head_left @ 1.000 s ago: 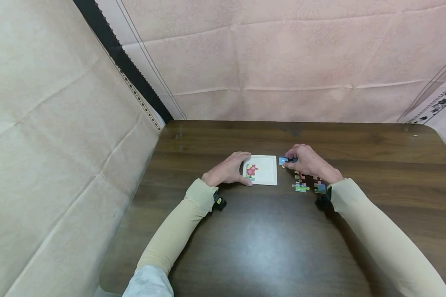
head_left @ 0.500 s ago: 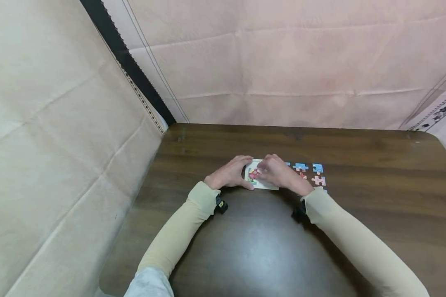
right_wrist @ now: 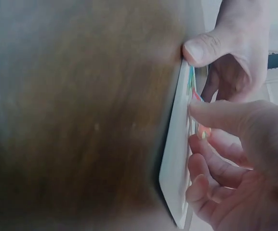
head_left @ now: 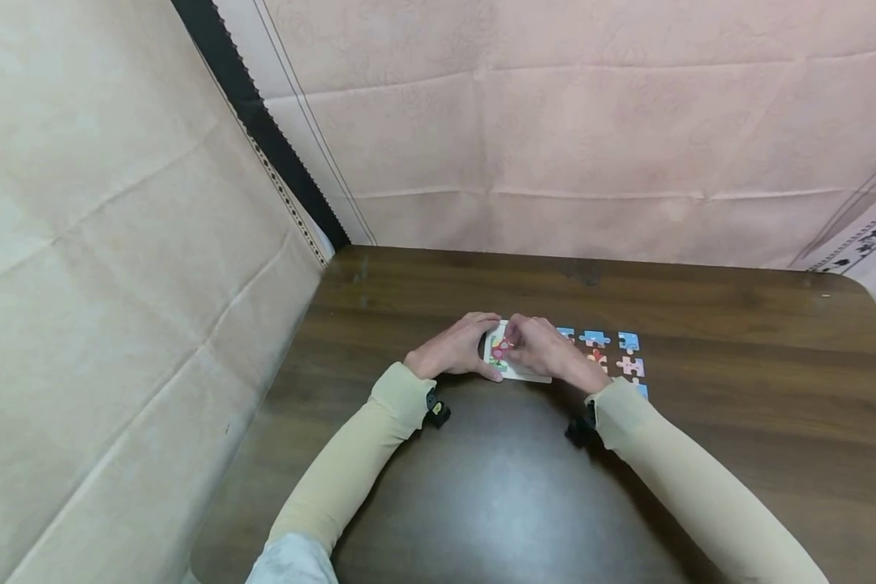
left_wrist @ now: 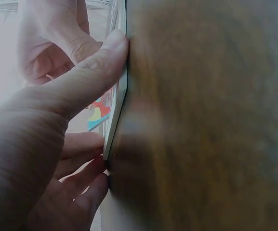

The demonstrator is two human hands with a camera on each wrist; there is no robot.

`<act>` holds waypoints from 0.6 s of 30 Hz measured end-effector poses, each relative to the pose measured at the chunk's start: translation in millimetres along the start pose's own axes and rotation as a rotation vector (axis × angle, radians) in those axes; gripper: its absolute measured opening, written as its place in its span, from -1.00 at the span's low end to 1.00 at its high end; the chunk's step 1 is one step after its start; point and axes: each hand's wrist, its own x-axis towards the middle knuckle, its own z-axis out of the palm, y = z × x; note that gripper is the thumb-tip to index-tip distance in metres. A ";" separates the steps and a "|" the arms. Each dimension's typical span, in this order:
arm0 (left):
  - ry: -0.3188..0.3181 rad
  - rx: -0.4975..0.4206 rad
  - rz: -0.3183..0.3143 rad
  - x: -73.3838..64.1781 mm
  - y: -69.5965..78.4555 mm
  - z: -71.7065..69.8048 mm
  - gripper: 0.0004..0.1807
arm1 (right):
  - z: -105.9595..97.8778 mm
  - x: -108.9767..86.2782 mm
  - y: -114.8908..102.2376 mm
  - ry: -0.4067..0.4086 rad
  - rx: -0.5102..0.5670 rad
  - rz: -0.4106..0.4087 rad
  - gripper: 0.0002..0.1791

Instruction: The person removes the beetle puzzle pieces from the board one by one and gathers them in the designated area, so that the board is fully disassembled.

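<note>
A white puzzle tray (head_left: 533, 376) lies on the table between my two hands. My left hand (head_left: 454, 349) grips its left end, thumb at the near edge and fingers toward the far edge. Over the tray, my right hand (head_left: 547, 353) pinches a small colourful jigsaw piece (right_wrist: 204, 131) between thumb and fingertips, low over the board. From the left wrist, a tilted red, yellow and blue piece (left_wrist: 98, 114) shows above the tray's edge. Part of a red and green picture (head_left: 498, 350) is visible at the tray's left side; the right hand hides much of the rest.
Several loose jigsaw pieces lie in rows right of the tray, among them a blue one (head_left: 629, 341) and a pink one (head_left: 630, 367); the right forearm covers some. Light cloth (head_left: 591, 146) hangs behind the brown wooden table (head_left: 482, 470).
My right hand has moved left from the loose pieces to over the tray, carrying a piece. The left hand has stayed on the tray's left end. The head view has shifted slightly.
</note>
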 end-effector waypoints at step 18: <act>-0.007 -0.016 0.008 2.2 -3.4 -0.1 0.14 | -5.0 -11.0 4.9 0.139 0.025 -0.075 -0.65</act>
